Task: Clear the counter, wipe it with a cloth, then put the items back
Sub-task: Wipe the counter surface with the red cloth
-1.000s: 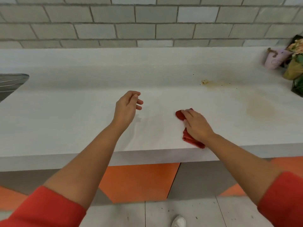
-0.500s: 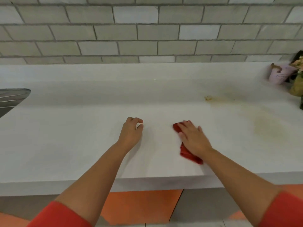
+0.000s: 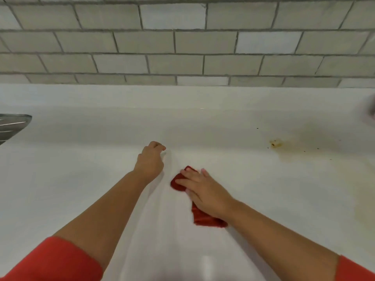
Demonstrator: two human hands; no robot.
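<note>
As I read the head view, counts: one tabletop [image 3: 81, 189], one cloth [image 3: 205, 219], two hands, two red sleeves, one yellowish stain [image 3: 276, 143], one metal object [image 3: 12, 124] and one blurred thing [image 3: 371, 110].
Tabletop: white, and it runs the full width of my view below a wall of grey tiles [image 3: 182, 41].
Cloth: red and crumpled. It lies on the tabletop a little right of centre, mostly under the right hand. One end shows beside the thumb and fingertips, and the other sticks out from under the wrist, toward me.
Right hand [image 3: 205, 191]: the grip is wide. The fingers are fairly straight and spread, and the hand presses flat on top of the cloth rather than curling round it.
Left hand [image 3: 150, 161]: it sits just left of the cloth, apart from it. The grip is narrow, with the fingers loosely curled under, and it holds nothing. I cannot tell whether the knuckles touch the tabletop.
Stain: it lies toward the back right, well apart from the cloth. A few dark specks lie near it, and a fainter tan smear spreads to its right.
Metal object: grey and ribbed, cut off by the left edge, well apart from both hands.
Blurred thing: it is at the right edge and too smeared for me to name.
Sleeves: one on each forearm, at the bottom corners of the view.
</note>
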